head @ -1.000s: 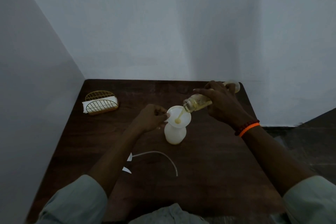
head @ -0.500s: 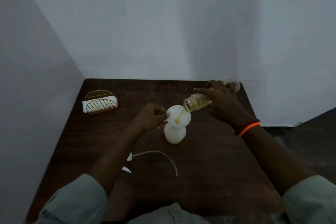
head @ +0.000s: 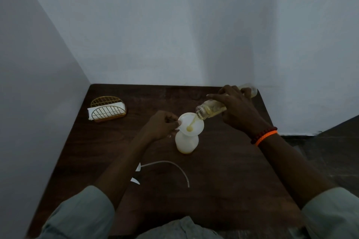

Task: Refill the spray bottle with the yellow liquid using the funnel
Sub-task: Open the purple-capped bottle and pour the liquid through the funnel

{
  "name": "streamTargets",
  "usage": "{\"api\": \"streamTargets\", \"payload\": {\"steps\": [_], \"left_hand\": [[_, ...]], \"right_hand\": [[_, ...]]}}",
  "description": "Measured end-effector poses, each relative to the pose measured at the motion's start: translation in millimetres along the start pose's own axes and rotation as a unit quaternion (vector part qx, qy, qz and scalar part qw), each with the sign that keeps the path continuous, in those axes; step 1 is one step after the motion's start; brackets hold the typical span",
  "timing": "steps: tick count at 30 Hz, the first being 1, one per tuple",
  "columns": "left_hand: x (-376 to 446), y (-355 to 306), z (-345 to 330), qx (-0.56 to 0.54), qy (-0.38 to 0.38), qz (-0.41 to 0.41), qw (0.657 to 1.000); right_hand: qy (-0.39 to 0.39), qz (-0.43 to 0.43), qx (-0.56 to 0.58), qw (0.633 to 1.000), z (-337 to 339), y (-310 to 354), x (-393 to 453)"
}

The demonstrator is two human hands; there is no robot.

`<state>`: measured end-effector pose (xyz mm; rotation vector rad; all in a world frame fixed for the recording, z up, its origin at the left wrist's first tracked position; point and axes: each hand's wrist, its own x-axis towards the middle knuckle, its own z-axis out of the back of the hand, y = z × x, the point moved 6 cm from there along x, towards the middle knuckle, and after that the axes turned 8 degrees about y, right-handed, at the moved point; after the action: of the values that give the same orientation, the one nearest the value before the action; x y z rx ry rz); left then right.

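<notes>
A white translucent spray bottle (head: 186,142) stands mid-table with a white funnel (head: 188,120) set in its neck. My left hand (head: 161,124) pinches the funnel's left rim. My right hand (head: 236,107) grips a clear bottle of yellow liquid (head: 208,111), tilted with its mouth over the funnel. A thin yellow stream runs into the funnel and pools at its centre. A little yellow liquid shows at the spray bottle's base.
The spray head with its white curved dip tube (head: 171,167) lies on the dark wooden table (head: 223,190) in front of the bottle. A gold wire napkin holder (head: 107,109) stands at the back left. Walls close off the back and left.
The pouring goes on with both hands nearly still. The clear bottle keeps its tilt over the funnel.
</notes>
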<state>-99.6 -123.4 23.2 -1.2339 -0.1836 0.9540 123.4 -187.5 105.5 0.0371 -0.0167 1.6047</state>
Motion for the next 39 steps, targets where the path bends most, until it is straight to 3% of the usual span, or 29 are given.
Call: {"api": "streamTargets", "payload": {"steps": [29,39], "left_hand": [[0,-1,-1,-0.001,0.006,-0.007,1.000],[0,1,0,-0.011,0.009,-0.001,1.000]], "right_hand": [[-0.003,0.006,0.000,1.000,-3,0,1],[0.016,-0.005,0.051,0.999,-20,3,-3]]}}
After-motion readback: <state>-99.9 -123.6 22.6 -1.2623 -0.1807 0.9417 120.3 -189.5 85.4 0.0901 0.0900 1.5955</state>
